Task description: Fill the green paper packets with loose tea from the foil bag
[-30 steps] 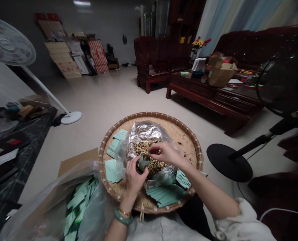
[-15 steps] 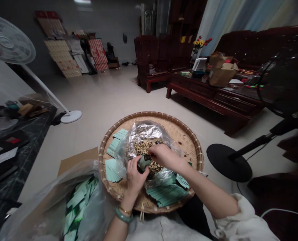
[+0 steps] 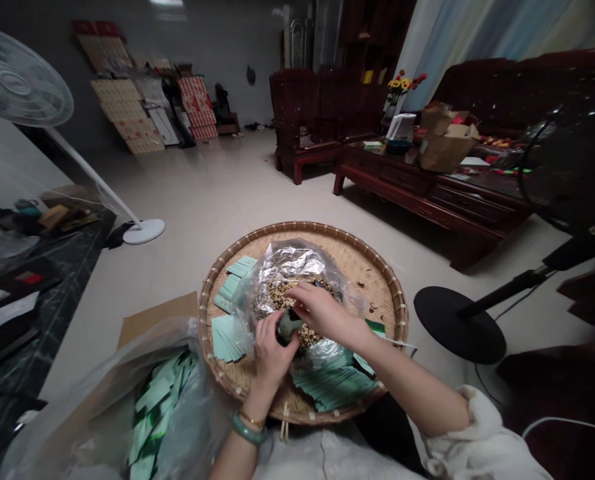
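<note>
Bending over the green packet, your right hand now partly covers its opening, its grip unclear; your left hand clamps the packet.

woven tray | clear bag: mid-tray | green packets: fanned, left of bag | green stack: near side of bag | dark bits: right of bag

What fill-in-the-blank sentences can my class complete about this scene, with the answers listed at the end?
The left hand holds a small green packet above a woven tray whose shape is ____.
The green bangle circles the ____ wrist.
The tall fan at the picture's left edge is coloured ____.

Missing words: round; left; white.
</note>
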`<state>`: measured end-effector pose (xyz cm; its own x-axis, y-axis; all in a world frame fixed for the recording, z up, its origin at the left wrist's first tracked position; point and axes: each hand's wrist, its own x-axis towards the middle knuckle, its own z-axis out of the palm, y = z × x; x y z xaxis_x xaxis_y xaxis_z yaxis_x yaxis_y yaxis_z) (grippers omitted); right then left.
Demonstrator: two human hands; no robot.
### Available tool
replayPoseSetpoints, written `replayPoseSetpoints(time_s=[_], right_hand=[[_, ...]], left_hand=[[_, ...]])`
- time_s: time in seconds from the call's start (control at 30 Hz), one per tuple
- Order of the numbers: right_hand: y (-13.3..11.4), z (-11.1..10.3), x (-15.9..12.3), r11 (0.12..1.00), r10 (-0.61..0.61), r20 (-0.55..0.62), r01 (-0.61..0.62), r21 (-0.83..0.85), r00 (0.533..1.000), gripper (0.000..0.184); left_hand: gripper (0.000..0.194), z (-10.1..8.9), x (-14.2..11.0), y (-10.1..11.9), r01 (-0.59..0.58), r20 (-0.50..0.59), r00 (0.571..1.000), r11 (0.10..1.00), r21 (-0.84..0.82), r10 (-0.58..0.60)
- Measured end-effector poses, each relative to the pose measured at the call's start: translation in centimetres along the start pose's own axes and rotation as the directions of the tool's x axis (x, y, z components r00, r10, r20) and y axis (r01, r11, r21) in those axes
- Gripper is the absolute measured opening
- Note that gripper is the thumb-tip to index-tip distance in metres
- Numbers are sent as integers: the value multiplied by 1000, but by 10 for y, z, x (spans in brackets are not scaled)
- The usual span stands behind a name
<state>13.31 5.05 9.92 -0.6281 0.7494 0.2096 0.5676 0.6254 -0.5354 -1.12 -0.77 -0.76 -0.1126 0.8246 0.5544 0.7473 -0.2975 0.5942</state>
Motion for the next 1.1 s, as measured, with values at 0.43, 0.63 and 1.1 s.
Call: replayPoseSetpoints(time_s=[0.43, 0.63, 1.1], right_hand=[[2, 13, -15, 983, 62, 146, -36, -180, 987, 20], [10, 20, -19, 988, -60, 138, 78, -130, 989, 5], [23, -21, -24, 971, -127, 63, 111, 212, 990, 15]], left_hand=[[35, 3, -4, 1, 57, 12, 998, 998, -16, -57], [40, 4, -5, -2, 158, 54, 987, 983, -92, -153], [51, -11, 8, -4, 636, 549, 764, 532, -559, -337]])
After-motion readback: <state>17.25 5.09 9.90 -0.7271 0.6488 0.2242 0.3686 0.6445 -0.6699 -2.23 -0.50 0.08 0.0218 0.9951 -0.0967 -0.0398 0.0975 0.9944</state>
